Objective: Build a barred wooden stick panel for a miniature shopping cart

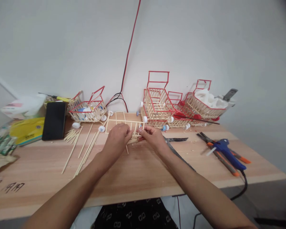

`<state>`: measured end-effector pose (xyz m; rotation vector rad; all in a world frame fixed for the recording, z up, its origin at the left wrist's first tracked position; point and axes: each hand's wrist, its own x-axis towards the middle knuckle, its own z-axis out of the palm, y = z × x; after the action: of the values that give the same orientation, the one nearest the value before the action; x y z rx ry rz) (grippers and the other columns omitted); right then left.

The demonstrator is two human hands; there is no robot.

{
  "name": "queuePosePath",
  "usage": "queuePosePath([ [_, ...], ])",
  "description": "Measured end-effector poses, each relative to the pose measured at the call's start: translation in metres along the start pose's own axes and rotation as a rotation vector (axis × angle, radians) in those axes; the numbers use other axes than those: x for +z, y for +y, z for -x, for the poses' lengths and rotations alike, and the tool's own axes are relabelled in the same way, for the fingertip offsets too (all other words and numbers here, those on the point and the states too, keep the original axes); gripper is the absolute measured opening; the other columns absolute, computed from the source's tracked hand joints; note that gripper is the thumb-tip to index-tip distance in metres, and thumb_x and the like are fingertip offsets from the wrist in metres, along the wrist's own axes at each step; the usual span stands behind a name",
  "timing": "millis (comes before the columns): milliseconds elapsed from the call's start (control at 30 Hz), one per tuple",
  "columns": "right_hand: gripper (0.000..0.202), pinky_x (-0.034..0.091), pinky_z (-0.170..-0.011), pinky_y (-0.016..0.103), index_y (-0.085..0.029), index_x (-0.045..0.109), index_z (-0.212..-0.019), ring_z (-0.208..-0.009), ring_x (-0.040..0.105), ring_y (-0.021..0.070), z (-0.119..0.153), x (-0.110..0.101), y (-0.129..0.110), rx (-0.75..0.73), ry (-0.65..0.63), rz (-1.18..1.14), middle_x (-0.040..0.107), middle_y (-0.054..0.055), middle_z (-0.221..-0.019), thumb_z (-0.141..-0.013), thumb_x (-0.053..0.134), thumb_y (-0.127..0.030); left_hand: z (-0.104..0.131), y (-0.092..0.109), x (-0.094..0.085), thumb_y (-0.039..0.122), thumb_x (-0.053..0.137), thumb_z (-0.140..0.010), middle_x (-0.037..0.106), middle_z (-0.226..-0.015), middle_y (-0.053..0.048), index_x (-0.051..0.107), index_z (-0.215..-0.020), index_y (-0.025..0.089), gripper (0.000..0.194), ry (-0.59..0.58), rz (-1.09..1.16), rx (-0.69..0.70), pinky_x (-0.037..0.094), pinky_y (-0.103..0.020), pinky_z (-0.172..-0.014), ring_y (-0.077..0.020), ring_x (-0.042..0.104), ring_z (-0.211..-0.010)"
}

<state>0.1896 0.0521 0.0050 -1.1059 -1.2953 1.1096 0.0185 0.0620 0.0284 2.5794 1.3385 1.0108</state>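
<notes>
Both hands are at a small ladder-like frame of thin wooden sticks (114, 121) near the middle of the table. My left hand (118, 136) has its fingers curled over the frame's near side. At the frame's right end, my right hand (153, 136) pinches it between thumb and fingers. Beneath the hands lies a small pile of short sticks (134, 139), partly covered by them. Long wooden sticks (87, 152) lie left of my left hand, beside white caps (101, 128). Dark-handled cutters (177, 139) lie partly under my right forearm.
Finished miniature stick carts with red trim (157, 101) stand along the wall, and another cart (88, 109) stands back left. A phone (53, 121) leans beside a yellow packet (26, 130). A blue glue gun (228, 152) lies over orange-handled pliers (225, 162) at right, its cord hanging off the edge.
</notes>
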Motion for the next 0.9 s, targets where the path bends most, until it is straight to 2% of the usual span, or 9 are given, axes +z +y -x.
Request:
queuePosePath([
  [233, 0.037, 0.052, -0.056, 0.027, -0.018, 0.065, -0.072, -0.056, 0.061, 0.0136, 0.001, 0.000, -0.002, 0.027, 0.013, 0.002, 0.061, -0.001, -0.063, -0.066, 0.073, -0.054, -0.001, -0.002, -0.001, 0.026, 0.051, -0.089, 0.060, -0.071, -0.004, 0.056, -0.070, 0.017, 0.021, 0.010, 0.006, 0.014, 0.036, -0.029, -0.065, -0.0175, 0.053, -0.069],
  [333, 0.038, 0.052, -0.055, 0.026, -0.018, 0.064, -0.071, -0.056, 0.061, 0.0135, 0.001, 0.002, -0.002, 0.031, 0.000, 0.009, 0.061, -0.002, -0.062, -0.066, 0.073, -0.054, -0.001, 0.001, -0.004, 0.029, 0.051, -0.090, 0.064, -0.075, -0.004, 0.060, -0.075, 0.017, 0.021, 0.019, -0.004, -0.057, 0.036, -0.029, -0.067, -0.0181, 0.056, -0.073],
  [500, 0.038, 0.053, -0.054, 0.026, -0.017, 0.062, -0.071, -0.054, 0.060, 0.0129, 0.002, 0.004, -0.002, 0.038, -0.015, 0.020, 0.059, -0.003, -0.059, -0.067, 0.072, -0.054, 0.001, 0.008, -0.005, 0.028, 0.052, -0.089, 0.068, -0.072, -0.004, 0.064, -0.082, 0.016, 0.018, 0.020, -0.075, -0.164, 0.035, -0.029, -0.064, -0.0190, 0.060, -0.069],
  [733, 0.040, 0.054, -0.054, 0.025, -0.016, 0.063, -0.071, -0.054, 0.059, 0.0113, 0.002, 0.005, 0.000, 0.045, -0.037, 0.006, 0.058, -0.004, -0.060, -0.064, 0.073, -0.055, 0.002, 0.010, -0.005, 0.030, 0.048, -0.092, 0.071, -0.076, -0.007, 0.065, -0.079, 0.016, 0.026, -0.054, -0.161, -0.186, 0.031, -0.030, -0.062, -0.0210, 0.063, -0.071],
  [900, 0.038, 0.055, -0.055, 0.026, -0.017, 0.062, -0.070, -0.056, 0.060, 0.0120, 0.002, 0.004, 0.002, 0.029, -0.073, 0.018, 0.059, -0.003, -0.060, -0.068, 0.071, -0.053, 0.002, 0.011, -0.007, 0.029, 0.048, -0.091, 0.072, -0.079, -0.007, 0.066, -0.080, 0.016, 0.024, -0.093, -0.159, -0.215, 0.031, -0.030, -0.063, -0.0214, 0.064, -0.073],
])
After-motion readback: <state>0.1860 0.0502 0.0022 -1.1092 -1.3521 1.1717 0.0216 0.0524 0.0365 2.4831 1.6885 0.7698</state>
